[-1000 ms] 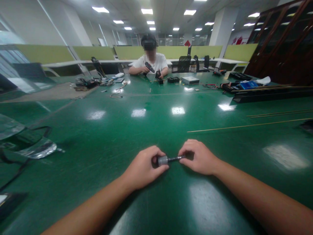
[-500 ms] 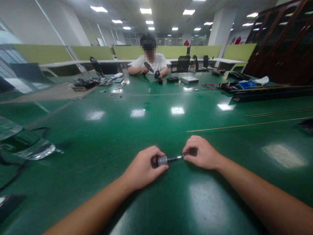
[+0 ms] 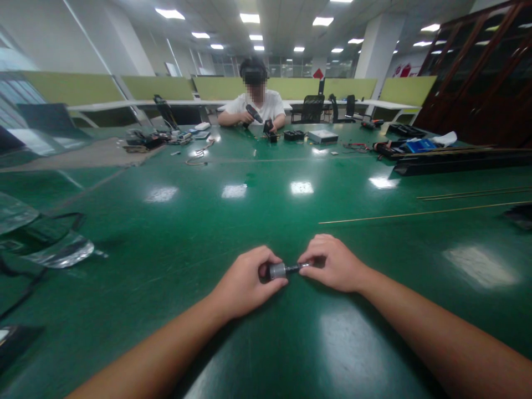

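Both my hands meet low over the green table (image 3: 249, 210), near its front edge. My left hand (image 3: 245, 282) is closed round a small silver metal cylinder (image 3: 277, 271). A thin dark shaft (image 3: 293, 269) sticks out of the cylinder to the right. My right hand (image 3: 332, 263) pinches the far end of that shaft with fingers closed, and the end itself is hidden under them. The piece lies level between the two hands, just above the tabletop.
Clear plastic bags with dark straps (image 3: 50, 244) lie at the left. Thin brass rods (image 3: 424, 213) and long black rails (image 3: 461, 160) lie at the right. Across the table a person in a white shirt (image 3: 254, 105) holds a power tool among small parts and boxes (image 3: 322, 136).
My right hand has slid left along the shaft, closer to the left hand, so less of the shaft shows. The left hand has hardly moved.
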A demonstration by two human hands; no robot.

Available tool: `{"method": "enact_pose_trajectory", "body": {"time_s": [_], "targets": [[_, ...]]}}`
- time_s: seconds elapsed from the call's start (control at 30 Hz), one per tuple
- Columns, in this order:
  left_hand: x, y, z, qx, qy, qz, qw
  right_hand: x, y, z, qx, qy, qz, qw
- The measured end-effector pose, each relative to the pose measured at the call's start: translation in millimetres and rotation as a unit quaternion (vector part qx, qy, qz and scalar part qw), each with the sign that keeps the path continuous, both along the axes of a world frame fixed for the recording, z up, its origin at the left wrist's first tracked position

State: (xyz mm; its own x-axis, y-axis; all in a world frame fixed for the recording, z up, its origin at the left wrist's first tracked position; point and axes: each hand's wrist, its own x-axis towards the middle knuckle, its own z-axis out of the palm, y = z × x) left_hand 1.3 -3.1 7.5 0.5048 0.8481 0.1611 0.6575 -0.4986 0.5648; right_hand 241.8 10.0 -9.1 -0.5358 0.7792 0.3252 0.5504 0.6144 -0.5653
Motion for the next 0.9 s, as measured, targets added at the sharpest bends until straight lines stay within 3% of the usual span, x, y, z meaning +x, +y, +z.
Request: {"method": "enact_pose_trajectory", "body": {"time_s": [0.3, 0.47, 0.7, 0.9], "targets": [[2, 2, -3.9, 0.003, -0.003, -0.008, 1.0, -11, -13, -1.0, 0.007, 0.01, -0.008, 1.0], [3, 3, -4.8, 0.006, 0.001, -0.014, 1.0, -14, -13, -4.0, 0.0, -0.003, 0.019, 1.0], [2, 4, -4.4, 0.0, 0.002, -0.015, 1.0, -15, -11, -6.3, -0.01, 0.027, -0.013, 1.0], [2, 7, -6.3, 0.009, 0.002, -0.014, 1.0, -14, -11, -2.6, 0.001, 0.013, 0.007, 1.0]]}}
